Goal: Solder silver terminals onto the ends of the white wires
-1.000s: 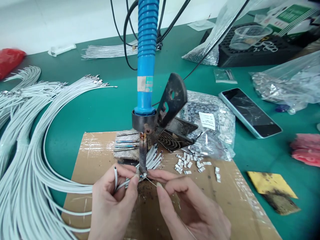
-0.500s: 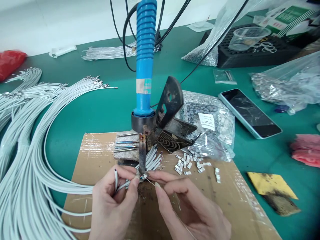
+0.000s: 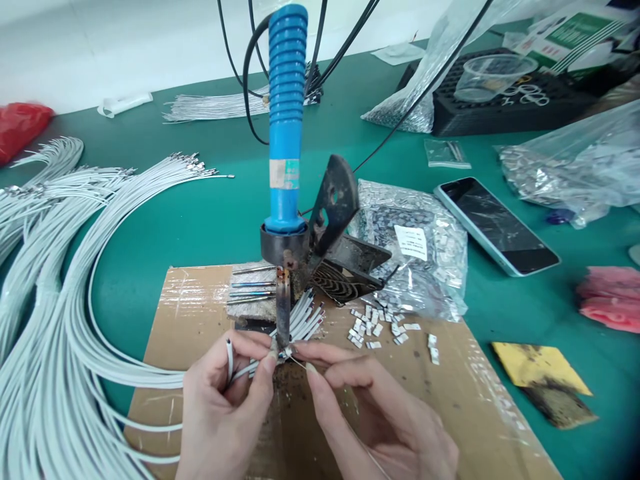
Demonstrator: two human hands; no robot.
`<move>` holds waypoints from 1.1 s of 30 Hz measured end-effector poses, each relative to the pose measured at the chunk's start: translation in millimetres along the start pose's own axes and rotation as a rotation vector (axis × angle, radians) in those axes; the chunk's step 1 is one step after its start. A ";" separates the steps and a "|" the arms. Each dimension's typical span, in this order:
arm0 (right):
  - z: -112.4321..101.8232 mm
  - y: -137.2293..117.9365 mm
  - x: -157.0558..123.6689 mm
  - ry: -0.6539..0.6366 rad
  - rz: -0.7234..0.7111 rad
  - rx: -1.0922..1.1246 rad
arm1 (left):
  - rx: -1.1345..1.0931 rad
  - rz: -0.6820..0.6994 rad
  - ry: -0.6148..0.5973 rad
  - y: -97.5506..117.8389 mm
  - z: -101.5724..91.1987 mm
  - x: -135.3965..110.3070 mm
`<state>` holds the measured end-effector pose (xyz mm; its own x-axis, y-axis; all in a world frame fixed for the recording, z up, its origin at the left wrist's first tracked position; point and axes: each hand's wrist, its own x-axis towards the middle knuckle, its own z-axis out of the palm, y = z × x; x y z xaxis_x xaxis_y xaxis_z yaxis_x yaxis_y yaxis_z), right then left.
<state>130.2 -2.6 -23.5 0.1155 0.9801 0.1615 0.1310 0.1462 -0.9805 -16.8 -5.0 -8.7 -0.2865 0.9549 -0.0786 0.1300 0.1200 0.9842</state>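
A soldering iron with a ribbed blue handle is held upright in a dark metal stand, its tip pointing down between my hands. My left hand pinches a white cable just left of the tip, and another cable end sticks up between its fingers. At the tip lies a small silvery metal piece, partly covered by fingertips. Between thumb and fingers, my right hand pinches a thin solder wire that reaches to this piece. Behind the tip, a bunch of white cable ends rests on the cardboard.
Loose metal tabs lie right of the iron, before a plastic bag of parts. A phone and a scorched yellow sponge sit further right. Thick bundles of white cables cover the left side.
The view has shifted very slightly, and the top of the iron's handle sits a little lower and further left. Both hands keep the same grip at the tip.
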 end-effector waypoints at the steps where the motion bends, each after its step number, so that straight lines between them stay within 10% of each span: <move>1: 0.4 0.4 -0.3 0.002 0.002 0.008 | 0.004 -0.005 0.002 0.0 -0.1 0.1; 22: 0.3 -0.8 0.6 0.001 -0.001 0.038 | -0.120 -0.123 0.210 15.5 18.6 -6.8; 33: 1.0 -1.0 -0.1 -0.002 0.007 0.053 | -0.040 -0.072 0.108 9.7 8.2 -4.2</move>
<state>129.1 -2.6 -22.6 0.1144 0.9813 0.1548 0.0776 0.1465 -0.9862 -6.6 -5.6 -0.1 -0.3942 0.9093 -0.1337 0.0684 0.1741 0.9824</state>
